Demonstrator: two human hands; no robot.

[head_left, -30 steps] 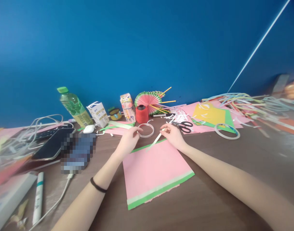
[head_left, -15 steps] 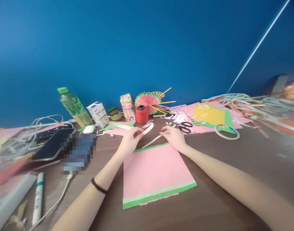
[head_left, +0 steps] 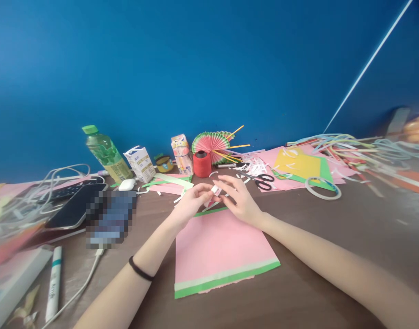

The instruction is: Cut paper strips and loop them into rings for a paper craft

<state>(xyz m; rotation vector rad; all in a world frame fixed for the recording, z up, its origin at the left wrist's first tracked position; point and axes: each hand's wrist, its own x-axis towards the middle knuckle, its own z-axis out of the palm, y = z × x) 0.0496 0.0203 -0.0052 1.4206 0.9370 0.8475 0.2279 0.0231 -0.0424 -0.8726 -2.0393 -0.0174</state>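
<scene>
Both hands have closed in at frame centre: left hand and right hand now pinch the tape roll together above the pink sheet, lifted off the worktop.

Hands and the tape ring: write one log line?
left hand: pinches tape ring | right hand: touches it | below: pink paper on table

left hand and right hand fingertips meeting, forearms outstretched
</scene>
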